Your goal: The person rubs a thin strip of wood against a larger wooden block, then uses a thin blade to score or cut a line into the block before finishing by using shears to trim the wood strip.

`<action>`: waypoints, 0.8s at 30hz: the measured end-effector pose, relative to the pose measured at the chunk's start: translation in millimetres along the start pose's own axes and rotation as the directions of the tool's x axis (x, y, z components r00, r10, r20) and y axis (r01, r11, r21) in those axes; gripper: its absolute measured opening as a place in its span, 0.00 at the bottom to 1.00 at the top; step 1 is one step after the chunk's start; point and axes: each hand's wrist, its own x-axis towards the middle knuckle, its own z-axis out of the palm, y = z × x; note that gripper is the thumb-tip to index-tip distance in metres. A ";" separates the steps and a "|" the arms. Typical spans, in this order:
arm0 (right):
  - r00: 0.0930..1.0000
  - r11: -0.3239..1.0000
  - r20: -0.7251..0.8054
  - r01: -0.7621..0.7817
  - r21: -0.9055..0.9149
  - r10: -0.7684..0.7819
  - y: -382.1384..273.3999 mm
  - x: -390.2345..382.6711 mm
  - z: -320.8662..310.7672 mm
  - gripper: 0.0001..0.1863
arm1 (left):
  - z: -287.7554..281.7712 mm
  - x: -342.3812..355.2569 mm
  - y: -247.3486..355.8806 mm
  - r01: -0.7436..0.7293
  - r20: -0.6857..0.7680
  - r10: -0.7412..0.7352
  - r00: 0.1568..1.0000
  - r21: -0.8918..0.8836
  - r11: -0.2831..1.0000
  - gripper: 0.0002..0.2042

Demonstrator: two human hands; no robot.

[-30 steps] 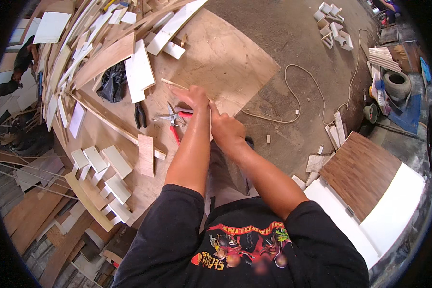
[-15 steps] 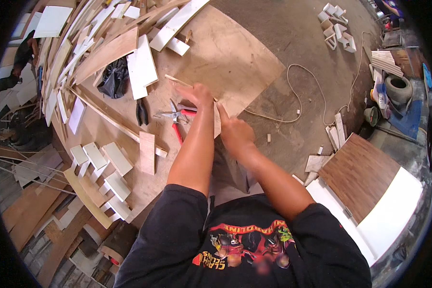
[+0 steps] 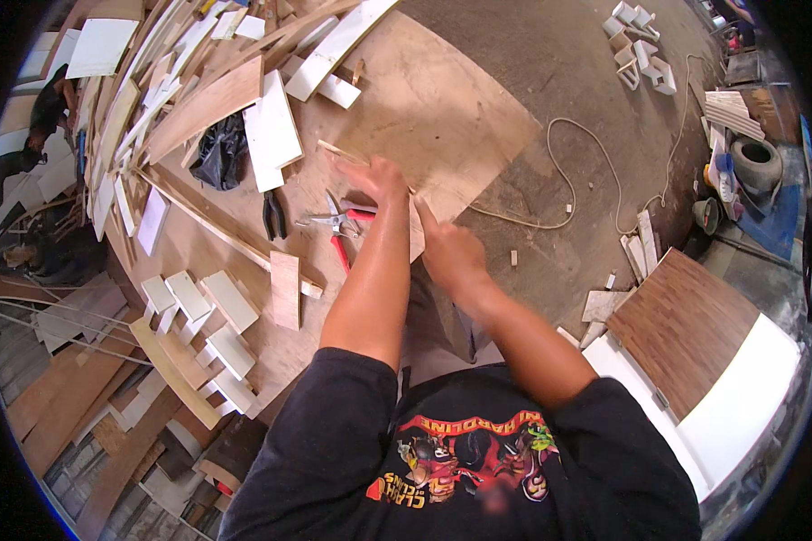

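Note:
My left hand [image 3: 377, 180] is closed around a thin wooden strip [image 3: 343, 151], whose far end sticks out past my fingers to the left. My right hand [image 3: 454, 256] sits just to the right and nearer me. Its index finger stretches toward the strip's near end by my left wrist, while its other fingers curl under, and what they hold is hidden. The edge of a pale wood piece [image 3: 416, 236] shows between my wrists. Red-handled snips [image 3: 338, 221] lie open on the plywood tabletop [image 3: 442, 108], left of my left forearm. Black-handled pliers [image 3: 274, 215] lie farther left.
Wood offcuts [image 3: 207, 113] and a black plastic bag [image 3: 220, 151] crowd the tabletop's far left. White-topped wooden pieces [image 3: 230, 302] stand at its near left. A cord [image 3: 564, 171] winds over the floor. Right of me lies a brown wood-grain panel [image 3: 684, 334]. Another person [image 3: 50, 108] is at far left.
The whole picture has shifted slightly right and down. Both hands keep nearly the same pose, with the strip still in my left hand.

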 end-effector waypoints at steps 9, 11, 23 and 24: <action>0.999 0.999 -0.003 0.045 0.002 -0.045 -5.1 -1.0 -7.5 0.32 | -6.8 10.4 8.0 -0.235 -0.117 0.264 0.958 0.213 0.948 0.42; 0.999 0.999 -0.015 0.036 0.020 -0.035 -0.3 -5.0 -3.9 0.32 | -5.0 4.4 15.4 -0.183 -0.080 0.189 0.979 0.074 0.980 0.42; 1.000 0.999 0.004 -0.028 0.023 0.028 -10.3 14.5 4.8 0.38 | -3.6 3.3 -1.7 -0.242 -0.079 0.273 0.959 0.277 0.930 0.34; 0.997 0.999 -0.068 -0.036 0.010 0.036 -9.0 23.9 11.3 0.38 | -0.6 2.1 -3.1 -0.239 -0.072 0.267 0.961 0.264 0.934 0.33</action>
